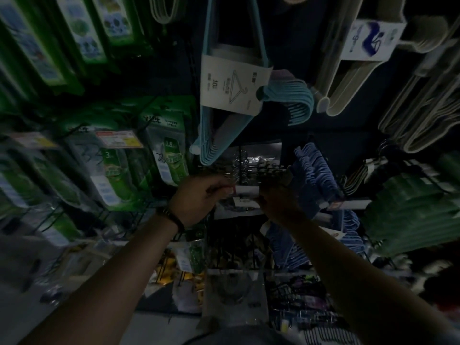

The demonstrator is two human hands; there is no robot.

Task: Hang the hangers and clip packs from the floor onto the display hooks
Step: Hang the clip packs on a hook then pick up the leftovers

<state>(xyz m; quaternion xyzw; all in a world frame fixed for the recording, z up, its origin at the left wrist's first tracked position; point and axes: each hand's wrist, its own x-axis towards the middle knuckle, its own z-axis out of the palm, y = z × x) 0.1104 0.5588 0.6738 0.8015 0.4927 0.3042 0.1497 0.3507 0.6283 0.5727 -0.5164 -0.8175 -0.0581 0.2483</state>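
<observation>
In the middle of the frame, against a dim display wall, both hands meet on a small white-topped pack (245, 194). The left hand (199, 197) pinches its left end between thumb and fingers; the right hand (278, 202) is so deep in shadow that I cannot tell how its fingers sit, only that it touches the pack's right end. What hangs inside the pack is too dark and blurred to make out, and the hook it might go on is lost behind a cluster of shiny metal clips (242, 165) just above. A beaded bracelet (171, 217) circles the left wrist. Above the hands hangs a bundle of pale blue hangers (211, 135) wrapped in a white paper band (234, 83) printed with a hanger outline. Cream hangers (348, 80) fill the upper right, darker blue ones (316, 170) sit right of the hands, ribbed green ones (408, 215) further right. Glossy green packets (169, 150) crowd the left. The lower shelves are murky clutter.
</observation>
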